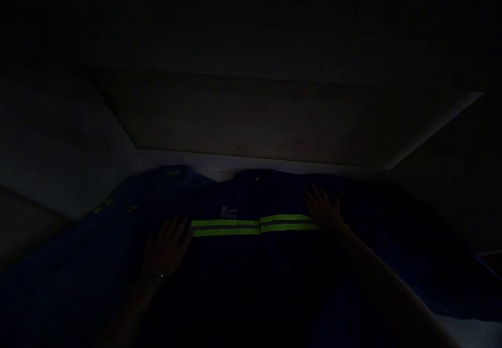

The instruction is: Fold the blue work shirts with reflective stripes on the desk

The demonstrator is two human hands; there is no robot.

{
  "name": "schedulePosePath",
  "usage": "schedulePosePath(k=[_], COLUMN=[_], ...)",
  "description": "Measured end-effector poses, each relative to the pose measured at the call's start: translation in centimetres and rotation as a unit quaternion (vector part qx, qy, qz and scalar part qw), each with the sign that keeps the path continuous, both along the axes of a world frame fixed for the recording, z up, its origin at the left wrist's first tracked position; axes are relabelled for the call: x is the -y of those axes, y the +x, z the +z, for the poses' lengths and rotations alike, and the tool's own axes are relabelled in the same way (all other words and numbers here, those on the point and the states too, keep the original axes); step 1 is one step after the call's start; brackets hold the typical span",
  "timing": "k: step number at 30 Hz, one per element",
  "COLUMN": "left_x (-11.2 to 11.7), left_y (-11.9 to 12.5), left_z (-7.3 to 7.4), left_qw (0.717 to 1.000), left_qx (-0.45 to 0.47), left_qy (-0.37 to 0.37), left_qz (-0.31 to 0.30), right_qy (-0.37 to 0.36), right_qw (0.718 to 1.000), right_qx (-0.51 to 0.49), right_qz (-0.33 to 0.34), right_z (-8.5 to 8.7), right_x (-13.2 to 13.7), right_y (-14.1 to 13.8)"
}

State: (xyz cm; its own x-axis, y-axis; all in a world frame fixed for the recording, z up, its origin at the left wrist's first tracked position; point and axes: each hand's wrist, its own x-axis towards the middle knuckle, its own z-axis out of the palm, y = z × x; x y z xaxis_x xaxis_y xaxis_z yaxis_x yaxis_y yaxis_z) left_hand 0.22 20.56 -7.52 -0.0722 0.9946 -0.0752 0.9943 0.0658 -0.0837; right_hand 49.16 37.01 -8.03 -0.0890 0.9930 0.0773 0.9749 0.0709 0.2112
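A dark blue work jacket [235,264] lies spread out in front of me, its collar at the far side. Across its chest runs a yellow-green reflective stripe [225,228], with a small pale printed logo [228,212] above it. My left hand [167,246] rests flat on the jacket at the stripe's left end, fingers spread, a thin bracelet on the wrist. At the right end of the stripe my right hand [323,207] lies flat too, fingers apart. Very dim light hides the jacket's lower part.
Another blue garment [168,181] with yellow-green trim lies at the left, partly beneath the jacket. Beyond the collars is a pale ledge [207,162], then a panel with faint reddish flower marks [254,123]. A pale surface [466,329] shows at the lower right.
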Motion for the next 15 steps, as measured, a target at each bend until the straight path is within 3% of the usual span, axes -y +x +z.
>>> schedulePosePath(k=[4,8,11,15], left_x=[0.0,1.6,3.9,6.0], left_y=[0.6,-0.8,-3.5,-7.4], left_z=[0.4,0.9,1.6,2.0], left_qw=[0.995,0.969,0.949,0.890], left_qx=[0.065,0.107,0.144,0.304], left_qy=[0.062,0.204,0.224,0.110], left_qz=[0.041,0.083,0.166,0.323], right_qy=[-0.054,-0.069,-0.017,0.073], right_qw=[0.998,0.993,0.979,0.945], right_qx=[-0.007,-0.094,-0.187,-0.252], right_qz=[-0.042,-0.035,-0.074,-0.196], right_z=[2.0,3.8,4.4,3.3], right_x=[0.8,4.1,7.7,12.8], right_y=[-1.7,-1.4,3.0,11.5])
